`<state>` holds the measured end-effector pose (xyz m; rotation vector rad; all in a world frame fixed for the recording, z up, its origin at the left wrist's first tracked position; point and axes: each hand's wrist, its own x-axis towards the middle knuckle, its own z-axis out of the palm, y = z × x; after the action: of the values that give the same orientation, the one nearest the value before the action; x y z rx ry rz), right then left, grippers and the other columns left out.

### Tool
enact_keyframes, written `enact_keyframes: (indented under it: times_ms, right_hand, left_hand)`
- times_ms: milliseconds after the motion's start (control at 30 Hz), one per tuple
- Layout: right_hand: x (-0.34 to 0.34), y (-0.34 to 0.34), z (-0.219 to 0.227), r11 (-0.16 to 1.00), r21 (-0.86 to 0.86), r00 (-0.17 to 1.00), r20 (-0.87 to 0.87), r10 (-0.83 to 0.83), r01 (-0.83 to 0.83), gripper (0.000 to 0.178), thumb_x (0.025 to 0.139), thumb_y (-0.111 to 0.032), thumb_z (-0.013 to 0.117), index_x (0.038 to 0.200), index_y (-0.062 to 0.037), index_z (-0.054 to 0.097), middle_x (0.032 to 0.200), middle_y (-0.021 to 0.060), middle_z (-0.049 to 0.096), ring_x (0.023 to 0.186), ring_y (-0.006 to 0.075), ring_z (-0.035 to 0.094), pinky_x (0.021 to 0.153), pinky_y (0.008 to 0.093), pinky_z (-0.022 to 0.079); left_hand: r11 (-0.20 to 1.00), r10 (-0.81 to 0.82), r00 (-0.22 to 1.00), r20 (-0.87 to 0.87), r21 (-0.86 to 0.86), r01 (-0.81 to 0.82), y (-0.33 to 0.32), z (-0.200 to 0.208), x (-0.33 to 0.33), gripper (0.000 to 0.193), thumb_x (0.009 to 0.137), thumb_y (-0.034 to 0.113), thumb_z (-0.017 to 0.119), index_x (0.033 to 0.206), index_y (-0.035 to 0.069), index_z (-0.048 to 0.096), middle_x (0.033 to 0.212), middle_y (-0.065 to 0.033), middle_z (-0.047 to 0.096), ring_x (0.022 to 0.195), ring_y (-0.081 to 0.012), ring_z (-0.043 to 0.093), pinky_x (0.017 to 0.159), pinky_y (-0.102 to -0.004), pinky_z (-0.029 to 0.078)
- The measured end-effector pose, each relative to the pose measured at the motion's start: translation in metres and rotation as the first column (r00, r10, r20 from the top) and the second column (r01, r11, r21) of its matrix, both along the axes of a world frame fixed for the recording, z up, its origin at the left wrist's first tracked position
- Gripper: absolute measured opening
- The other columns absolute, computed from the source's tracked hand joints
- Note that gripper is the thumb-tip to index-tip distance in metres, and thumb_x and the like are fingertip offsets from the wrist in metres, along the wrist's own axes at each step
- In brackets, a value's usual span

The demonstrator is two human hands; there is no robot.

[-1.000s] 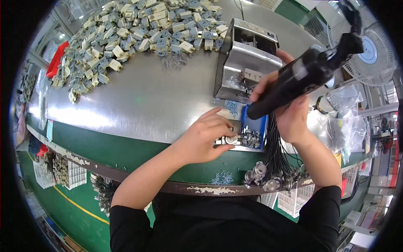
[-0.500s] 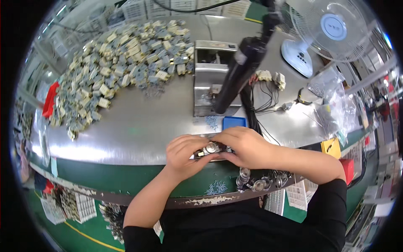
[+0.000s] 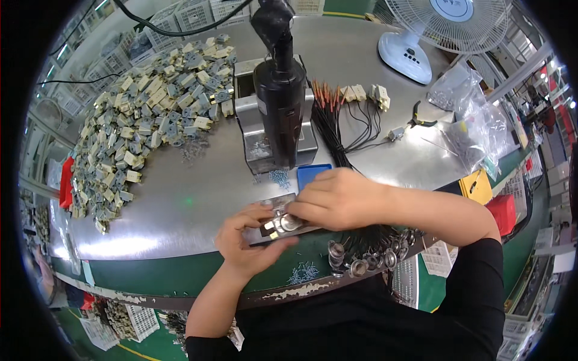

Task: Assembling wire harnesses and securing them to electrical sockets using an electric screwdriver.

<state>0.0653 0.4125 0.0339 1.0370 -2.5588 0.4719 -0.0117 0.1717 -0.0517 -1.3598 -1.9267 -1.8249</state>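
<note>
A small assembly with a round silvery metal part (image 3: 291, 222) rests on a metal block at the table's near edge. My left hand (image 3: 244, 237) curls about its left end, with the thumb on the near side and the fingers on the far side. Over the right end, my right hand (image 3: 340, 201) is bent with its fingertips closed on the round part, hiding much of it; the hand is slightly blurred. Beyond them a black cylindrical tool (image 3: 280, 114) hangs upright before a metal box-shaped stand (image 3: 247, 114). A blue tray (image 3: 307, 175) lies just past my right hand.
Many grey and cream connector blocks (image 3: 156, 102) are heaped at the left. Black cables (image 3: 337, 144), pliers (image 3: 421, 115) and a fan (image 3: 406, 54) stand right. Loose screws (image 3: 304, 272) and round metal parts (image 3: 367, 260) lie on the green near edge.
The view has shifted. The black tool, slanted before, now hangs upright. My right hand has moved over the round part, and my left thumb has spread away from the fingers.
</note>
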Motion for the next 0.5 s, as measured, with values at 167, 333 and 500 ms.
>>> enact_keyframes:
  times_ms: [167,333,500]
  right_hand:
    - [-0.022,0.085,0.002,0.672,-0.609,0.772,-0.149,-0.618,0.421,0.026,0.101,-0.026,0.066,0.107,-0.0005,0.068,0.091,0.0068,0.069,0.085,0.0148,0.069,0.074,0.029,0.054]
    - [-0.066,0.218,-0.04,0.213,-0.45,0.417,0.422,-0.805,0.867,0.039,0.1,-0.035,0.066,0.109,0.0028,0.067,0.08,0.0101,0.068,0.077,0.0137,0.065,0.067,0.032,0.05]
    - [-0.061,0.203,-0.042,0.291,-0.247,0.314,0.059,-0.947,0.924,0.029,0.095,-0.028,0.071,0.102,0.0001,0.07,0.071,0.012,0.064,0.066,0.0166,0.06,0.063,0.0339,0.048]
  left_hand:
    - [0.995,-0.092,0.995,0.042,0.042,0.09,0.001,0.005,-0.004,0.051,0.076,0.027,0.092,0.106,0.0,0.062,0.099,-0.0173,0.075,0.093,-0.0339,0.075,0.087,-0.0432,0.06]
    - [0.978,-0.166,0.979,-0.115,-0.143,0.149,0.004,0.005,-0.01,0.036,0.083,0.02,0.082,0.106,-0.001,0.063,0.094,-0.0162,0.075,0.09,-0.0315,0.075,0.083,-0.0417,0.059]
    - [0.984,-0.108,0.984,-0.142,-0.158,0.085,0.003,0.006,-0.01,0.02,0.084,0.017,0.08,0.089,0.003,0.068,0.082,-0.0108,0.075,0.078,-0.0295,0.076,0.077,-0.0403,0.06]
